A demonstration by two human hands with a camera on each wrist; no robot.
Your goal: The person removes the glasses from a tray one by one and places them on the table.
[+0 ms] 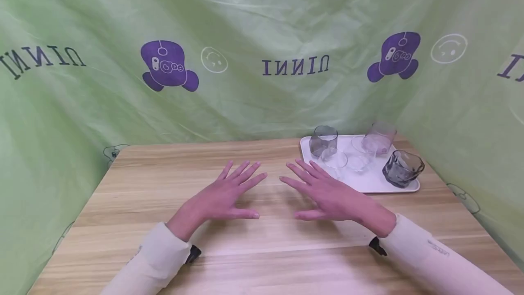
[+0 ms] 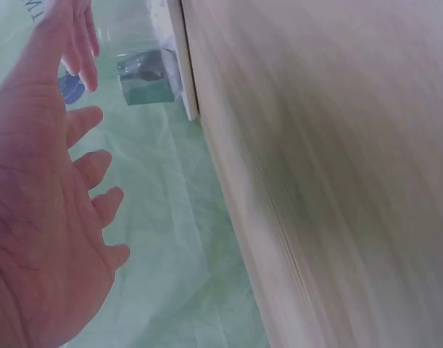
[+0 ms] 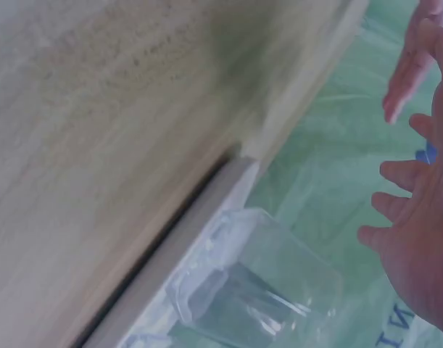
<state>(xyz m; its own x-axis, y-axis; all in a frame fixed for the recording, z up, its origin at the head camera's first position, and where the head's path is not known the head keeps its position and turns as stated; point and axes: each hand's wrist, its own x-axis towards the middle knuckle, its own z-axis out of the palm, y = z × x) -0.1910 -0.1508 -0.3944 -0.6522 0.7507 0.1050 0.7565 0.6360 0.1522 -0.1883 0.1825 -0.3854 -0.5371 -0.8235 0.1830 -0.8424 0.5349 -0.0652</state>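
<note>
The tray (image 1: 372, 184) sits at the far right of the table (image 1: 254, 258), its long axis running roughly left to right, along the table's back edge. On it stand a grey cup (image 1: 321, 144) at the tray's back left, a pink cup (image 1: 385, 142) at its back right, a dark cup (image 1: 398, 173) at its front right and two clear cups (image 1: 335, 160) toward its middle, mouths up. The right hand (image 1: 333, 197) hovers just beside the tray's front left, covering part of it in the head view; the left hand (image 1: 223, 197) hovers farther left of the tray. Both are fully spread, palms down, fingers nearly straight — each holds nothing. The head view alone gives all the cups and the backs of the hands; the left wrist view shows that palm above the table, and the right wrist view brings one clear cup close, with a dark line under the tray's edge. Behind the tray, the green cloth (image 1: 254, 8) carries upside-down purple figures (image 1: 163, 60), smileys (image 1: 449, 49) and a word (image 1: 295, 65) that seems to read UINNI — repeated left and right. Small print on the right sleeve (image 1: 434, 258), in front of the tray, is illegible.
</note>
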